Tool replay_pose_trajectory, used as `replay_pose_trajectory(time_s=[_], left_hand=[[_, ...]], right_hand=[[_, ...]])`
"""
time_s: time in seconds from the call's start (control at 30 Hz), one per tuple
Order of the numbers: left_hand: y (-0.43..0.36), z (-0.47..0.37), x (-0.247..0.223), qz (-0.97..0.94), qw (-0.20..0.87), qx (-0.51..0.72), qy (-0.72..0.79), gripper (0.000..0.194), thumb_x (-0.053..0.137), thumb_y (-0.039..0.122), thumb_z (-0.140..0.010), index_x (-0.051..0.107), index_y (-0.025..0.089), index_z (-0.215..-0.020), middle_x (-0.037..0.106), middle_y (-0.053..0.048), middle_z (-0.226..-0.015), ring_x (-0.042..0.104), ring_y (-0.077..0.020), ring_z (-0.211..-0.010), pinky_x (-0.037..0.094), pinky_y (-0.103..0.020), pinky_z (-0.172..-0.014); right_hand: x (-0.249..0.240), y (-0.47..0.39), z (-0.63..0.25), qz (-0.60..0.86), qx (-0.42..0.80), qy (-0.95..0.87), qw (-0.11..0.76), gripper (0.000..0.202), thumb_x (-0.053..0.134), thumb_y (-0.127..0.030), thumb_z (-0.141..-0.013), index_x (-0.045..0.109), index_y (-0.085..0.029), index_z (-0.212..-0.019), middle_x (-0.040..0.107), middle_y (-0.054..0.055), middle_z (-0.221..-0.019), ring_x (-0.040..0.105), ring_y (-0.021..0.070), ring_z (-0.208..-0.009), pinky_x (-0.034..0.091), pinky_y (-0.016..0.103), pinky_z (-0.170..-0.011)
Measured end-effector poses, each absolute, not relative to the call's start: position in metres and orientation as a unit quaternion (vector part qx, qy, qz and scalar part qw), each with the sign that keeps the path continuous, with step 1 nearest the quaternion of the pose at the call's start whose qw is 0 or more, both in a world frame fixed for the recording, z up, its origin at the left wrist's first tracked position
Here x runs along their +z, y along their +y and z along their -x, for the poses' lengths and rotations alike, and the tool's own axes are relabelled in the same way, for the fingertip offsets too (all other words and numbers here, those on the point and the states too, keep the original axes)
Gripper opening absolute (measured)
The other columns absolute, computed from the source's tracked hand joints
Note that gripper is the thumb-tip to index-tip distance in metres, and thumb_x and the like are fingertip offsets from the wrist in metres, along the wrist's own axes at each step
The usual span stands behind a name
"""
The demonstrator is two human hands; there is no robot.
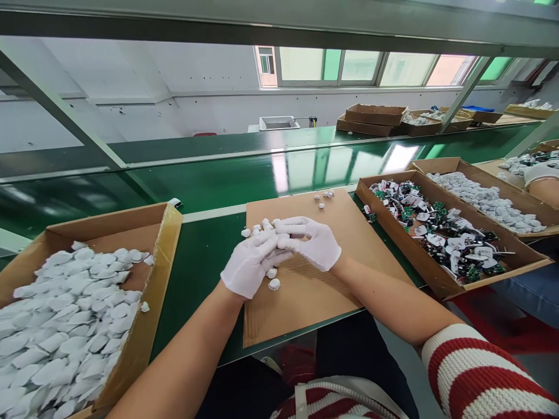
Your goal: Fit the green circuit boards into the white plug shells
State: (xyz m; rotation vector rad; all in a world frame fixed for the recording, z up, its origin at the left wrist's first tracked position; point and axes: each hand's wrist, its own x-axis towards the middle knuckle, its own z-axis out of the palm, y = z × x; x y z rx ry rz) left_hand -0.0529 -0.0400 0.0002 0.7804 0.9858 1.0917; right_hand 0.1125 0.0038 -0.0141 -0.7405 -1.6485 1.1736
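My left hand (248,262) and my right hand (315,243), both in white gloves, meet over a flat cardboard sheet (314,297). Their fingers are bent inward and pressed together at the tips. Whatever sits between them is small and white like the gloves, so I cannot make it out. Small round white pieces (274,284) lie on the cardboard just below the hands. More of these pieces cluster right behind my left fingers, partly covered by them. A few others (321,206) rest near the sheet's far edge.
On the left stands a cardboard box (168,250) of white flat parts (78,308). To the right, another box (441,291) holds small green, black and white assemblies (463,244). Beyond it is a box of white pieces (489,201), near a co-worker's gloved hand (541,170). A metal beam (279,35) crosses overhead.
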Motion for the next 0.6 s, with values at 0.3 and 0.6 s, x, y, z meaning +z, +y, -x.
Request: replay_pose_trajectory(time_s=[0.3, 0.6], left_hand=[[-0.041, 0.051, 0.006, -0.353, 0.681, 0.464, 0.442, 0.032, 0.078, 0.045, -0.079, 0.067, 0.017, -0.089, 0.066, -0.005, -0.089, 0.054, -0.0118, -0.051, 0.046, -0.026, -0.033], [-0.039, 0.048, 0.0, -0.368, 0.619, 0.49, 0.492, 0.042, 0.083, 0.051, -0.072, 0.068, 0.015, -0.087, 0.058, 0.0, -0.07, 0.045, -0.0083, -0.041, 0.044, -0.025, -0.031]], right_hand=[[-0.024, 0.008, -0.112, 0.275, 0.391, -0.751, 0.455, 0.052, 0.093, -0.03, -0.061, 0.079, -0.028, -0.111, 0.071, 0.003, -0.123, 0.066, 0.0254, -0.114, 0.056, 0.036, -0.1], [-0.026, -0.003, -0.1, 0.299, 0.337, -0.765, 0.461, 0.026, 0.084, -0.027, -0.075, 0.081, -0.026, -0.101, 0.073, 0.003, -0.114, 0.067, 0.0205, -0.105, 0.056, 0.033, -0.098]])
